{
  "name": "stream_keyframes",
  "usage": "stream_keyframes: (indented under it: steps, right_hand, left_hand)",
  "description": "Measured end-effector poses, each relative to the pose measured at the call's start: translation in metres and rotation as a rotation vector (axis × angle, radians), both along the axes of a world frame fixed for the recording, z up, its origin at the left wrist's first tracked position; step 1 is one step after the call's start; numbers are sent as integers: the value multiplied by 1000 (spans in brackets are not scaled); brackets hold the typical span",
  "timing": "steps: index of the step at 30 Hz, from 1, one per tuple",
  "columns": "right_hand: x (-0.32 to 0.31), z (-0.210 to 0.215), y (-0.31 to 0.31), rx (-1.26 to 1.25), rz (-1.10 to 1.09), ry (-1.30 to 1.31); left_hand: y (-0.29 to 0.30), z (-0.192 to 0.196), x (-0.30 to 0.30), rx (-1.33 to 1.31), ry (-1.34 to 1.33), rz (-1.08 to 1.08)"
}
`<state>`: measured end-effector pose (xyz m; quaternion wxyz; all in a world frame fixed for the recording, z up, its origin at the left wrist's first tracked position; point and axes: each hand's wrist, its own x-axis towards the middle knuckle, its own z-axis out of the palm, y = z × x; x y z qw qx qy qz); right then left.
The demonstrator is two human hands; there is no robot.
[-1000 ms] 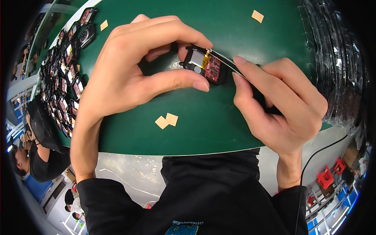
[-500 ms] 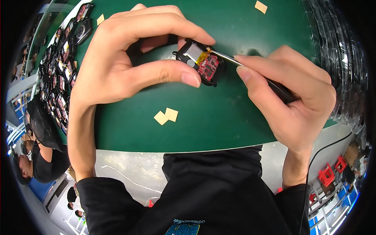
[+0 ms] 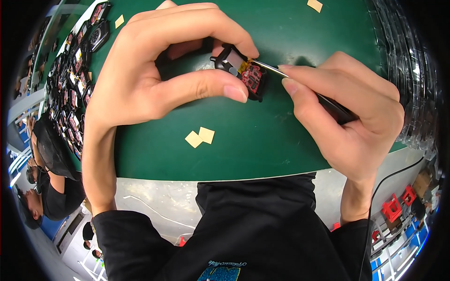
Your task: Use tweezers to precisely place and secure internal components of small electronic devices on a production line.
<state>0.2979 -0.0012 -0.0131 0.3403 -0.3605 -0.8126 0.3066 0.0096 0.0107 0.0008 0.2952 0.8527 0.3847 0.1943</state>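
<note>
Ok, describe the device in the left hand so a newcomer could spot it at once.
Over the green table, find the left hand. It holds a small black device with an exposed red circuit board. Unlike the similar devices clustered farther left, this one is gripped, with a metal tool at its edge.

Green tabletop (image 3: 253, 147) bounded by a pale edge (image 3: 258, 179), grey floor (image 3: 173, 189) crossed by a thin white cord (image 3: 159, 216), red stools (image 3: 392, 209) grouped at right, bright light strip (image 3: 15, 180) seen at far left

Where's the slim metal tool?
In the head view, the slim metal tool sits right of centre in the right hand, tip at the black case in the left hand.
</note>
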Motion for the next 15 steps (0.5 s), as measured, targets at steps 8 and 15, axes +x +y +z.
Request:
stream_keyframes:
  steps: [8, 15]
  right_hand:
    - [3, 1, -1, 23, 8, -5]
    - [4, -1, -2, 17, -24, 55]
  left_hand:
    - [-1, 3, 3, 21, 24, -10]
    - [-4, -1, 2, 29, -52, 7]
